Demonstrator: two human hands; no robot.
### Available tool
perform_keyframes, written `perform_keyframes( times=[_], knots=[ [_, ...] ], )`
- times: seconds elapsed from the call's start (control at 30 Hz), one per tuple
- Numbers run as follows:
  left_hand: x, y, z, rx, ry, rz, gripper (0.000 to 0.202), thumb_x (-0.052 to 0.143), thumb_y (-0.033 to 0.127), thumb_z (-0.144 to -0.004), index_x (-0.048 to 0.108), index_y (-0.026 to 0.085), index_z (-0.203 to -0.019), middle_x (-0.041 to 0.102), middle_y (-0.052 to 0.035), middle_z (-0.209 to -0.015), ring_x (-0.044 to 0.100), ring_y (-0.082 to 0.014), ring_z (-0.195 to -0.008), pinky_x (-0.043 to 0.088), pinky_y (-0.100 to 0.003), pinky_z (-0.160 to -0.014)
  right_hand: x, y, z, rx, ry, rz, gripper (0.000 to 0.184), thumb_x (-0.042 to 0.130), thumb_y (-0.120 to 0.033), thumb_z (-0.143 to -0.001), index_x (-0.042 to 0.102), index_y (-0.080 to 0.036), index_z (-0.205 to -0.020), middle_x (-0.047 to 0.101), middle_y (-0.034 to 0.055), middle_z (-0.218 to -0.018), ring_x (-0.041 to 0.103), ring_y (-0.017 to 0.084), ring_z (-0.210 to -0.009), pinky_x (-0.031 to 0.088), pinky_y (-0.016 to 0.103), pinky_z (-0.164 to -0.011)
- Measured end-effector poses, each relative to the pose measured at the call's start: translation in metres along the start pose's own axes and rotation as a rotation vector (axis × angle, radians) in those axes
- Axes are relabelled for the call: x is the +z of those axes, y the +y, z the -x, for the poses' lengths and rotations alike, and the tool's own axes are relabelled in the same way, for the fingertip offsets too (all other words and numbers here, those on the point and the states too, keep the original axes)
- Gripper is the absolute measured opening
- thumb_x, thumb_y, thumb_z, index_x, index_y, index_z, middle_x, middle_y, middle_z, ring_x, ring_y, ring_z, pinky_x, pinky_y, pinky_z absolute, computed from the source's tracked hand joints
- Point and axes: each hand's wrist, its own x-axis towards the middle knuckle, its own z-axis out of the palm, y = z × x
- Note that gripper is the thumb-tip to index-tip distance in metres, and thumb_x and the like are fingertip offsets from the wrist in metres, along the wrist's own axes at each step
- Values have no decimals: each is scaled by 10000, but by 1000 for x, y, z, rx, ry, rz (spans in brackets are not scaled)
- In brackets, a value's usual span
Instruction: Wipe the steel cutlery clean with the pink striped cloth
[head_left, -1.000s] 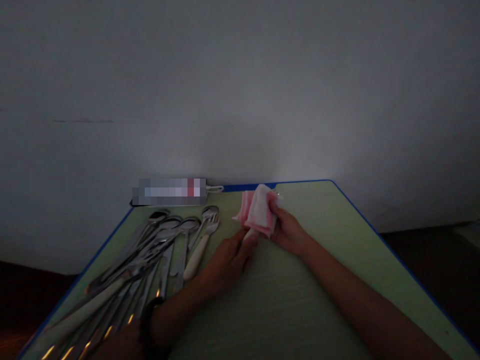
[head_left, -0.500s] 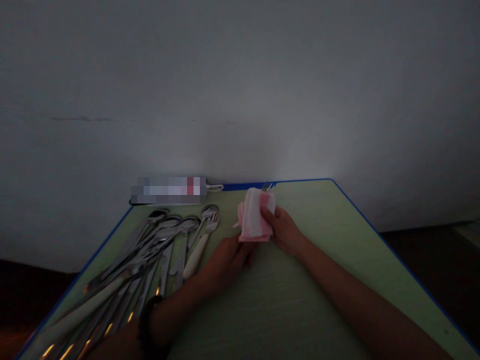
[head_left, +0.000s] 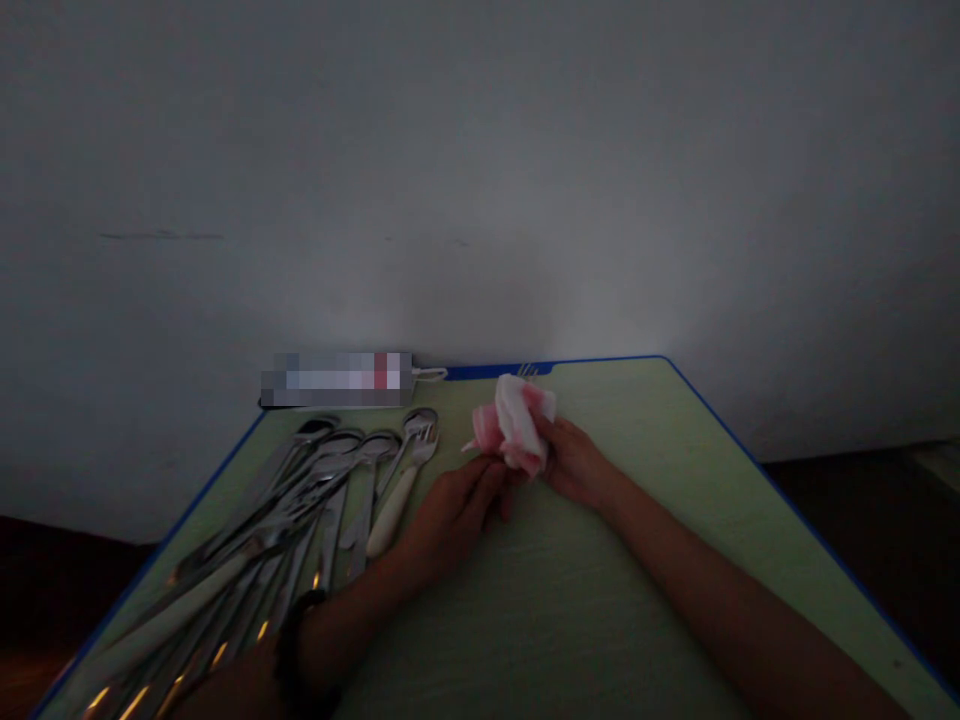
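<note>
A pink and white cloth (head_left: 517, 420) is bunched above the middle of the table, wrapped around a fork (head_left: 529, 371). Only the metal tines poke out past the cloth's far side; most of the fork is hidden. My right hand (head_left: 574, 455) is closed on the cloth from the right, pressing it around the fork. Just below the cloth, my left hand (head_left: 465, 500) has its fingers closed at the fork's near end, where the handle is covered. A dark bracelet (head_left: 296, 650) circles my left wrist.
Several spoons, forks and other cutlery (head_left: 300, 510) lie spread along the table's left side, among them a fork with a cream handle (head_left: 394, 510). A box with a blurred label (head_left: 337, 380) and a white loop stands at the back left. The green table (head_left: 697, 480) has blue edging against a grey wall.
The cloth has gone from a flat fold to a crumpled, twisted bunch around the fork. The tines have shifted slightly left. Both hands keep nearly the same place.
</note>
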Motion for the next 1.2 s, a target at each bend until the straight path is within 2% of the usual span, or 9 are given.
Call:
perform_keyframes(
  times=[0.1, 0.23, 0.33, 0.43, 0.53, 0.73, 0.93, 1.07, 1.2],
  knots=[
    [1, 1, 0, 3, 12, 17, 356, 313, 333, -922, 530, 172, -690, 497, 30, -572, 455, -109, -514, 353, -205, -499, 1, 0, -2, -3, 17, 3, 314, 675, -415, -668, 627, -109, -716, 623, 16, -591, 552, 108, -534, 443, 222, -523],
    [3, 1, -1, 40, 2, 38, 170, 451, 300, -869, 554, 179, -928, 605, 6, -747, 549, -125, -638, 407, -210, -573, 2, 3, -4, -38, 87, 7, 284, 673, -386, -679, 628, -122, -775, 631, 13, -638, 560, 109, -584, 449, 228, -589],
    [3, 1, -1, 19, 22, 49, 252, 533, 336, -818, 531, 167, -1004, 643, -23, -833, 587, -147, -699, 431, -221, -601, 4, 6, -4, -94, 144, 137, 334, 610, -459, -715, 621, -135, -797, 630, 17, -670, 543, 111, -591, 429, 235, -591],
    [2, 2, -3, -73, 20, -9, 303, 501, 436, -818, 587, 145, -813, 626, -14, -655, 564, -144, -564, 400, -216, -508, 6, 8, 0, -191, 202, 458, 394, 545, -518, -738, 614, -131, -758, 613, 15, -653, 510, 111, -576, 390, 227, -544],
    [0, 2, -4, -139, 14, -53, 498, 346, 492, -871, 584, 149, -600, 543, 5, -475, 507, -129, -445, 362, -216, -462, 7, 6, 4, -232, 170, 673, 392, 547, -507, -736, 614, -122, -772, 620, 25, -683, 511, 115, -592, 390, 226, -546],
    [-2, 4, -5, -163, 12, -40, 568, 302, 501, -880, 566, 149, -521, 527, 4, -450, 506, -116, -433, 366, -206, -473, 5, 0, 8, -204, 7, 601, 362, 668, -421, -654, 625, -132, -868, 654, 45, -801, 568, 141, -692, 443, 258, -658],
    [0, 1, -4, -147, 13, -21, 536, 320, 513, -873, 581, 146, -582, 535, 7, -484, 503, -115, -447, 351, -202, -449, 2, 8, 3, -212, 12, 502, 329, 610, -432, -718, 643, -145, -875, 653, 36, -783, 567, 135, -681, 443, 263, -668],
    [2, 0, -4, -108, -21, -71, 433, 413, 468, -849, 587, 150, -610, 554, 9, -515, 496, -117, -461, 330, -203, -437, -3, 14, 0, -238, 33, 454, 340, 557, -447, -762, 645, -150, -905, 649, 40, -781, 566, 139, -691, 438, 266, -674],
    [0, 3, -4, -97, -8, -93, 421, 397, 435, -865, 554, 160, -589, 545, 16, -506, 495, -115, -466, 339, -202, -453, -5, 10, 1, -217, -45, 517, 321, 585, -426, -746, 646, -157, -911, 650, 37, -790, 572, 145, -714, 443, 272, -688]
  ],
)
